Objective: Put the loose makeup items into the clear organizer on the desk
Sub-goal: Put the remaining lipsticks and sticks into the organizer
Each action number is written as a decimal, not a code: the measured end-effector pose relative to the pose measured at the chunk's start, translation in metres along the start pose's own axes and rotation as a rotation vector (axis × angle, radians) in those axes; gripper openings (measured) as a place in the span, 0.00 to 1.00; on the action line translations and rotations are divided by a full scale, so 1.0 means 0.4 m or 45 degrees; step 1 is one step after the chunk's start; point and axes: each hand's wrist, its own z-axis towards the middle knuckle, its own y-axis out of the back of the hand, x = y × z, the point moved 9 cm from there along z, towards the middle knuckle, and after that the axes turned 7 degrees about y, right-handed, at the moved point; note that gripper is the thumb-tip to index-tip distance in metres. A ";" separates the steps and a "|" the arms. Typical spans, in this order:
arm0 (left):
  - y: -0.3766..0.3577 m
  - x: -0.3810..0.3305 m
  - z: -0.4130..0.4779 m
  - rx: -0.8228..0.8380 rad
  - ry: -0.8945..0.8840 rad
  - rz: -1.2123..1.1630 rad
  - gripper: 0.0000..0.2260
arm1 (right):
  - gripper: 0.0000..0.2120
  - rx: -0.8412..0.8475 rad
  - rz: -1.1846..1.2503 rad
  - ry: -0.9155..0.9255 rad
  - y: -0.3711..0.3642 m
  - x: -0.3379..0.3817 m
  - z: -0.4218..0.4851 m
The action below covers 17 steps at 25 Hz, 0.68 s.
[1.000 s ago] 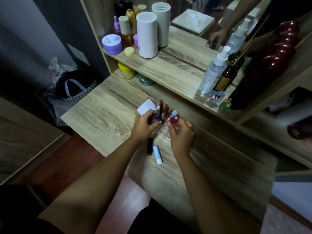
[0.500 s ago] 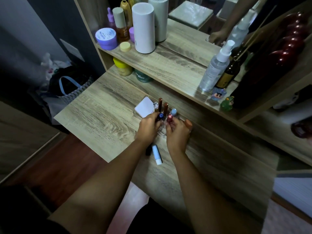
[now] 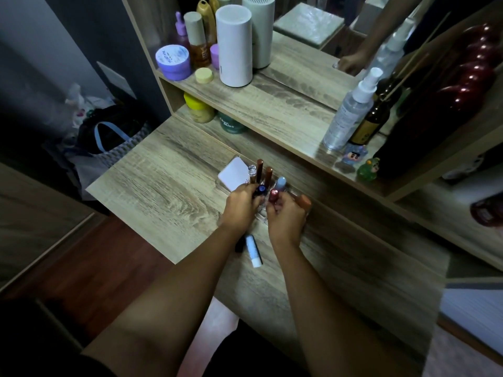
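Observation:
The clear organizer [image 3: 261, 210] stands on the desk [image 3: 163, 186], mostly hidden by my hands. Upright in it are two brown tubes [image 3: 264, 171], a clear-capped tube [image 3: 252, 170] and a light blue-capped tube [image 3: 281, 183]; a white compact [image 3: 232, 174] leans at its left. My left hand [image 3: 239, 206] is shut on a dark tube with a blue cap [image 3: 260, 189]. My right hand [image 3: 285, 217] is shut on a dark red tube [image 3: 273, 195]. Both tubes are held upright over the organizer. A white and light blue stick [image 3: 253, 250] and a black tube [image 3: 240, 244] lie loose below my hands.
A low shelf [image 3: 272, 110] runs behind the organizer with a white cylinder [image 3: 234, 47], a purple jar [image 3: 173, 62], bottles and a spray bottle [image 3: 351, 110]. Jars sit under it. A bag [image 3: 114, 140] lies on the floor left of the desk.
Both hands have stayed at the organizer with their tubes; the red tube has dropped slightly. The view has shifted a little toward the shelf.

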 end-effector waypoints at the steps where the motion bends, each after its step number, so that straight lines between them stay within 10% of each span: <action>1: 0.002 0.001 0.000 -0.009 0.003 0.000 0.15 | 0.13 -0.004 -0.018 0.009 0.002 0.003 0.001; 17: 0.072 0.126 -0.091 0.149 0.109 -0.024 0.08 | 0.09 0.137 -0.182 0.010 -0.004 -0.012 -0.144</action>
